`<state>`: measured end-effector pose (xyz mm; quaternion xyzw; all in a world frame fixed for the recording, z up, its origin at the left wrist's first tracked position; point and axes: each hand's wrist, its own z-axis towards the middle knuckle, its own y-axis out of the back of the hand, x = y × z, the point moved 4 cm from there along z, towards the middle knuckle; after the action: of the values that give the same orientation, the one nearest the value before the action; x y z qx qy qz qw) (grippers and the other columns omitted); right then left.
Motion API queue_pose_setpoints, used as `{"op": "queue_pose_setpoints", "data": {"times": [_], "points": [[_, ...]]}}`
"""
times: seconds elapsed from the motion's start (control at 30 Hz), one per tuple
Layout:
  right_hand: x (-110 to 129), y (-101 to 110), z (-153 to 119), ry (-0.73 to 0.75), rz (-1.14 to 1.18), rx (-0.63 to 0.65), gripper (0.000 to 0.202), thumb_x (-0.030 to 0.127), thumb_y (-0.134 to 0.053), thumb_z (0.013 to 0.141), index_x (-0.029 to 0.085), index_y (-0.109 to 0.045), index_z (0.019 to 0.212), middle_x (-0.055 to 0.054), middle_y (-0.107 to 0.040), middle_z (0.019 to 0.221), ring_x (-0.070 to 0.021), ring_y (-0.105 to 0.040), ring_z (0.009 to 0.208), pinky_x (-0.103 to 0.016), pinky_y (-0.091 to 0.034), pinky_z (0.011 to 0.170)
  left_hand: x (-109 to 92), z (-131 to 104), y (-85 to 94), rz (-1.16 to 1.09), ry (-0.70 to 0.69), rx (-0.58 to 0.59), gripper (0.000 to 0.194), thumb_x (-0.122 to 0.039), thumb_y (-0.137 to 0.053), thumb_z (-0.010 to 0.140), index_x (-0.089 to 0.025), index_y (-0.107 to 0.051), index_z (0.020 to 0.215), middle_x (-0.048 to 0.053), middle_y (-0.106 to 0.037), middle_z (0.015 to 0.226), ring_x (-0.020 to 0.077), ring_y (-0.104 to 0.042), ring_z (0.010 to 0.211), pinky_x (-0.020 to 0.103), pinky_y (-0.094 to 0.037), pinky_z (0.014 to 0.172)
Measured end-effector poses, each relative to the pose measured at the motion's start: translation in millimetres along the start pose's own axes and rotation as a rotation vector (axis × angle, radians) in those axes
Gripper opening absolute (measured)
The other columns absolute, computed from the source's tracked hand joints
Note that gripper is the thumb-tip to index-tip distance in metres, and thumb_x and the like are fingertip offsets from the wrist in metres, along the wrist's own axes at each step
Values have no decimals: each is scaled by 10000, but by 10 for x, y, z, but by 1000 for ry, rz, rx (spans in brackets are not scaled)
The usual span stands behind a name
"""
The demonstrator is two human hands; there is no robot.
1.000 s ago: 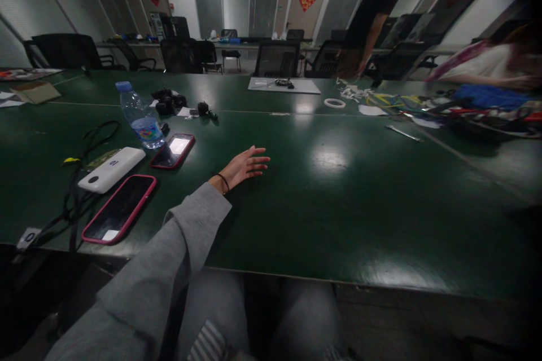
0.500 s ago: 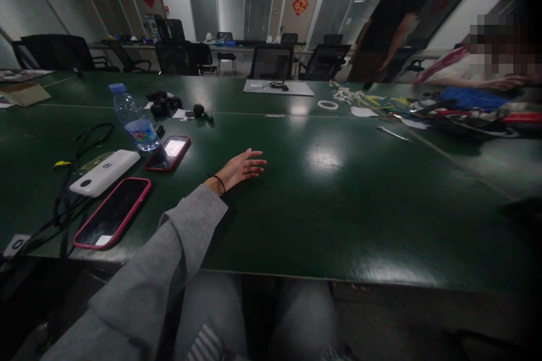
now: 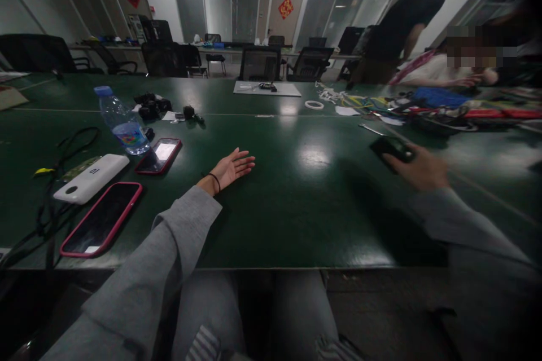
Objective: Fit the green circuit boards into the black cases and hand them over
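Note:
My left hand [image 3: 232, 169] rests on the green table with its palm turned partly up, fingers stretched out, and nothing in it. Above the table at the right, my right hand [image 3: 425, 169] grips a dark phone [image 3: 392, 153], both blurred by motion. A phone with a red rim [image 3: 159, 156] lies nearest my left hand. Closer to the table's front edge is a larger phone in a pink-red case [image 3: 103, 220], beside a white power bank [image 3: 92, 178]. A water bottle [image 3: 127, 127] stands tilted in view behind them.
Black cables [image 3: 51, 214] run along the left side. Small black devices [image 3: 152, 107], a grey board [image 3: 266, 89] and a white ring [image 3: 314, 105] lie farther back. Tangled wires and a blue bundle [image 3: 440, 98] are at the right, near a seated person [image 3: 436, 70] and a standing one.
My right hand has come into view from the right, holding the dark phone. My left hand keeps its place on the table while the view has turned slightly right.

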<state>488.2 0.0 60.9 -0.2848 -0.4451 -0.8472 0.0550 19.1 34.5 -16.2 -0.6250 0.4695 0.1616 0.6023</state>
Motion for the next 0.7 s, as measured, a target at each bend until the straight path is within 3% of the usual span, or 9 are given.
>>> {"op": "queue_pose_setpoints", "data": {"times": [0.07,0.17,0.23,0.3,0.43,0.57,0.63,0.7], "points": [[517,-451,-138,143,47,70,621,353,-749,798,68,-576,1322,-261,-589,1218,-302,-573,1159,-449,-410,991,3,6,3,-8,3,0,364,-392,-518,943,-141,-571,1201,143,-681,1132,184,-681,973,323,-532,885],[1476,-1066,-622,352,260,142,566,342,-712,833,93,-565,1320,-182,-593,1250,-293,-570,1156,-455,-426,1030,19,20,4,4,10,0,374,-403,-551,924,-149,-564,1198,147,-669,1162,195,-677,1007,335,-529,902],[2007,-1367,-1007,428,348,183,568,347,-693,834,112,-548,1330,-161,-582,1259,-304,-551,1169,-483,-434,1031,41,30,-9,14,10,12,360,-408,-577,909,-157,-577,1167,134,-679,1126,196,-679,988,335,-530,889],[2363,-1561,-1347,483,364,206,575,337,-645,854,133,-504,1373,-150,-567,1253,-310,-521,1185,-498,-438,1030,65,36,-31,20,-6,21,318,-396,-598,897,-160,-604,1110,103,-697,1011,177,-685,890,321,-536,844],[2622,-1693,-1736,578,340,249,618,296,-575,871,128,-405,1441,-162,-513,1246,-322,-465,1188,-520,-425,1030,69,24,-46,39,-99,-85,248,-342,-654,864,-141,-639,1008,58,-689,844,110,-630,674,250,-525,726],[2608,-1668,-1772,615,492,291,657,386,-599,866,132,-385,1432,-156,-476,1240,-292,-456,1170,-482,-404,1058,24,3,-11,36,-164,-210,246,-338,-709,821,-149,-635,962,45,-696,815,112,-639,660,258,-533,721],[2553,-1693,-1702,520,634,310,626,460,-593,869,140,-421,1380,-142,-490,1194,-260,-486,1126,-443,-430,1026,-8,10,3,29,-198,-196,267,-351,-716,815,-151,-632,972,63,-716,877,127,-671,723,266,-544,757],[2476,-1776,-1616,327,776,354,621,539,-606,846,152,-453,1307,-118,-521,1121,-229,-526,1044,-407,-466,958,-36,24,14,12,-236,-168,288,-364,-721,809,-150,-631,980,80,-727,930,137,-691,770,270,-549,791]]}}
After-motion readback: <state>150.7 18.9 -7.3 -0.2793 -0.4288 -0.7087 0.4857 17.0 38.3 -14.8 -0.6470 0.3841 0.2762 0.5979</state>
